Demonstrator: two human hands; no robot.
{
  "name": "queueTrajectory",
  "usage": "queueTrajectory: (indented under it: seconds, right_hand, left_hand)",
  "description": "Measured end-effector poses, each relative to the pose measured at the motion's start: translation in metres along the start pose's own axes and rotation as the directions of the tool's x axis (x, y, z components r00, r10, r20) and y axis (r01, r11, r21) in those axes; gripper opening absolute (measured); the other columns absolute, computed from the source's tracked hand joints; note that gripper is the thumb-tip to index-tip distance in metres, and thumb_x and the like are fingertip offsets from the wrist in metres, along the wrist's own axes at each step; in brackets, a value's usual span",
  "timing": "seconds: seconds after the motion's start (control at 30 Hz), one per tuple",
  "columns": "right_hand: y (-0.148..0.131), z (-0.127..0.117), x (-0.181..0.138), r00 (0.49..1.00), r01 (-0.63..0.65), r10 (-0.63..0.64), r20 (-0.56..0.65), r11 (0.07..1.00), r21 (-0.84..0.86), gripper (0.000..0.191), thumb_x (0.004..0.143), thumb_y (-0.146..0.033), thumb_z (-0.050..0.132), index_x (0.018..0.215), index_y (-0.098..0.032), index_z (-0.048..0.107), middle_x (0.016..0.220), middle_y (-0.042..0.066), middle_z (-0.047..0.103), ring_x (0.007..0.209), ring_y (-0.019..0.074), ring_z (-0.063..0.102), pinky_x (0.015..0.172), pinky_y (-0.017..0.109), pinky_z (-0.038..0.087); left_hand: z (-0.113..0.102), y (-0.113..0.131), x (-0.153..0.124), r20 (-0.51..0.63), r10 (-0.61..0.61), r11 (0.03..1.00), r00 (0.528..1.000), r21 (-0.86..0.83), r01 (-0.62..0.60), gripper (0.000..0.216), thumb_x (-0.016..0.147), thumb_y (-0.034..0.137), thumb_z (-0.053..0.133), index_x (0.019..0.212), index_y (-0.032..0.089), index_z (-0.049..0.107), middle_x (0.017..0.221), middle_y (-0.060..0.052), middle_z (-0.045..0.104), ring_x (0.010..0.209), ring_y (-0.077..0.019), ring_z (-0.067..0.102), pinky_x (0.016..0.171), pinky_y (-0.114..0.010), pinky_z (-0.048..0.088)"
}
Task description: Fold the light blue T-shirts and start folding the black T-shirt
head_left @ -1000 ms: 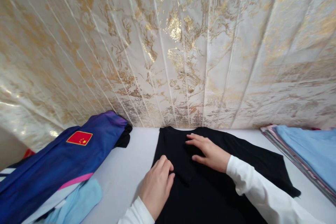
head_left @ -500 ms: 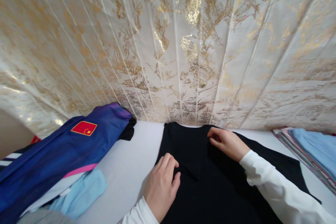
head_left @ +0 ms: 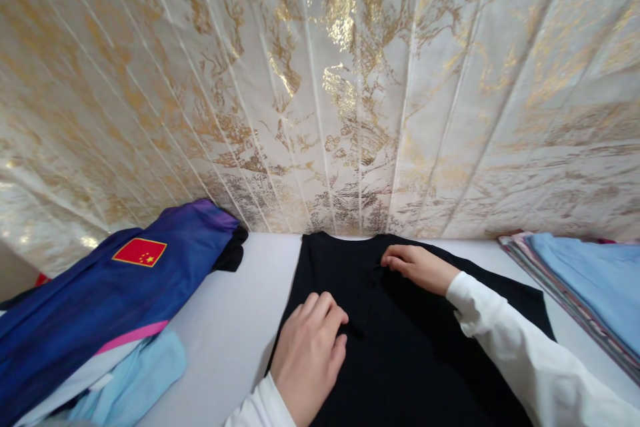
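A black T-shirt (head_left: 400, 353) lies on the white tabletop (head_left: 220, 320), its neckline at the far edge. Its left side is folded inward, while the right sleeve lies spread out. My right hand (head_left: 417, 267) pinches the black cloth just below and right of the neckline, fingertips together. On the left part of the shirt rests my left hand (head_left: 313, 350), fingers bent and the thumb apart from them. Nothing shows between them, and the palm side is hidden.
A heap of clothes stands at the left, with a blue jersey (head_left: 100, 293) on top and a light-blue cloth (head_left: 137, 373) below it. Folded clothes form a stack (head_left: 595, 287) at the right. A gold-patterned curtain (head_left: 320, 93) hangs behind the table.
The view has shifted a little to the right. My right hand has closed on the black T-shirt near the neckline, and my left hand has moved slightly right over the cloth.
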State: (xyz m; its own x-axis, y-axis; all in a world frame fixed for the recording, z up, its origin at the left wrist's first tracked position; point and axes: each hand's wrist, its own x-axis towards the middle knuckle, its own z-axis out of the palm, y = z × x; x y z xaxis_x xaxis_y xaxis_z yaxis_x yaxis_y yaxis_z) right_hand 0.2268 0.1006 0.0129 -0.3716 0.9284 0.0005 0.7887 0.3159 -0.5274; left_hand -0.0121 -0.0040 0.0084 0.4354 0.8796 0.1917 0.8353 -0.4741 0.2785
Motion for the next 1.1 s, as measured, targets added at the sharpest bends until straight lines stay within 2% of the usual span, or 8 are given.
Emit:
queueTrajectory:
  seconds: [0.1,0.2,0.3,0.4,0.6,0.8,0.93,1.1]
  right_hand:
    - [-0.002,0.003,-0.002,1.000,-0.004,0.004,0.016,1.000,0.017,0.016,0.082,-0.030,0.050,0.083,-0.022,0.064,0.073,-0.001,0.067,0.066,0.0142,0.060,0.062,0.024,0.042]
    - [-0.009,0.013,-0.001,0.998,-0.034,0.034,-0.052,0.999,-0.013,0.008,0.075,-0.025,0.057,0.079,-0.021,0.062,0.073,0.000,0.065,0.065,0.0151,0.058,0.059,0.025,0.039]
    - [-0.015,0.020,0.001,0.988,-0.068,0.063,-0.138,0.997,-0.030,0.009,0.074,-0.018,0.052,0.079,-0.022,0.059,0.073,0.000,0.064,0.065,0.0146,0.057,0.060,0.025,0.037]
    - [-0.016,0.021,0.002,0.983,-0.078,0.073,-0.170,0.997,-0.026,0.007,0.077,-0.022,0.051,0.080,-0.023,0.057,0.073,-0.001,0.064,0.065,0.0141,0.057,0.061,0.025,0.037]
    - [-0.015,0.017,0.002,0.983,-0.076,0.069,-0.169,0.997,-0.032,0.011,0.081,-0.028,0.048,0.076,-0.023,0.056,0.071,-0.001,0.063,0.063,0.0141,0.056,0.059,0.024,0.036]
    - [-0.015,0.017,0.001,0.974,-0.088,0.072,-0.215,0.994,-0.066,0.013,0.082,-0.027,0.046,0.075,-0.022,0.055,0.068,0.000,0.061,0.062,0.0154,0.054,0.057,0.026,0.032]
    - [-0.015,0.023,0.002,0.976,-0.038,0.023,-0.215,0.997,-0.065,0.008,0.077,-0.022,0.048,0.081,-0.022,0.056,0.072,0.000,0.060,0.068,0.0156,0.055,0.061,0.026,0.034]
    - [-0.011,0.030,0.005,0.977,0.024,-0.031,-0.213,0.999,-0.037,0.016,0.071,-0.014,0.050,0.084,-0.022,0.053,0.074,-0.001,0.059,0.068,0.0141,0.054,0.062,0.024,0.036]
  left_hand:
    - [0.002,0.014,0.008,0.047,0.037,0.994,0.998,0.097,-0.041,0.016,0.078,0.012,0.055,0.090,0.022,0.056,0.094,-0.004,0.055,0.086,-0.0245,0.050,0.071,-0.039,0.042]
    - [0.007,0.018,0.010,0.016,0.060,0.990,0.998,0.130,-0.061,0.013,0.079,0.009,0.050,0.083,0.021,0.054,0.088,-0.004,0.054,0.082,-0.0234,0.049,0.067,-0.038,0.040]
    - [0.014,0.014,0.007,-0.051,0.060,0.995,0.997,0.088,-0.055,0.014,0.078,0.008,0.047,0.079,0.021,0.050,0.084,-0.003,0.052,0.079,-0.0221,0.047,0.066,-0.037,0.038]
    - [0.019,0.010,0.004,-0.085,0.039,0.998,0.996,0.052,-0.035,0.014,0.077,0.009,0.048,0.084,0.021,0.049,0.087,-0.003,0.052,0.080,-0.0223,0.047,0.068,-0.037,0.038]
    - [0.020,0.008,0.006,-0.061,0.015,0.999,0.998,0.036,-0.013,0.012,0.084,0.009,0.048,0.082,0.021,0.050,0.085,-0.003,0.054,0.079,-0.0222,0.048,0.069,-0.038,0.037]
    - [0.015,0.006,0.004,-0.061,0.051,0.997,0.997,-0.054,-0.055,0.014,0.083,0.007,0.048,0.078,0.020,0.046,0.083,-0.001,0.053,0.077,-0.0199,0.046,0.069,-0.036,0.034]
    - [0.016,0.007,0.004,-0.056,0.058,0.995,0.997,-0.083,-0.063,0.012,0.081,0.010,0.055,0.085,0.020,0.049,0.086,-0.001,0.054,0.080,-0.0205,0.046,0.072,-0.037,0.034]
    - [0.017,0.009,0.006,-0.051,0.072,0.995,0.996,-0.068,-0.075,0.012,0.082,0.008,0.053,0.082,0.020,0.050,0.086,0.000,0.054,0.081,-0.0204,0.045,0.072,-0.037,0.034]
